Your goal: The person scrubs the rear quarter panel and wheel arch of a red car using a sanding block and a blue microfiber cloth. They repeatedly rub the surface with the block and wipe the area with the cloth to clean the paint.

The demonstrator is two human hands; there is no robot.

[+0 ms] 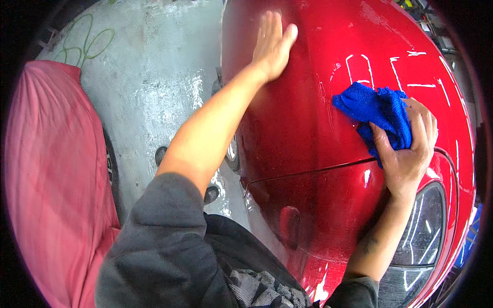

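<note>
A glossy red car (pixel 287 118) fills the middle and right of the view. My left hand (pixel 272 49) reaches far forward over its side, fingers stretched out and thumb apart, with nothing in it; whether the palm touches the paint I cannot tell. Bunched under my right hand (pixel 408 146) is a blue cloth (pixel 377 110), gripped between thumb and fingers and lying against the upper bodywork near a panel seam. Bright light streaks reflect in the paint around the cloth. A dark side window (pixel 423 226) lies beside my right forearm.
On the left stands a large shape draped in a pinkish-red cover (pixel 56 179), with part of a wheel at its edge. The grey floor (pixel 149 72) runs between it and the car. A green hose (pixel 87 43) lies coiled at the far left. Small dark round objects (pixel 211 194) sit near my left arm.
</note>
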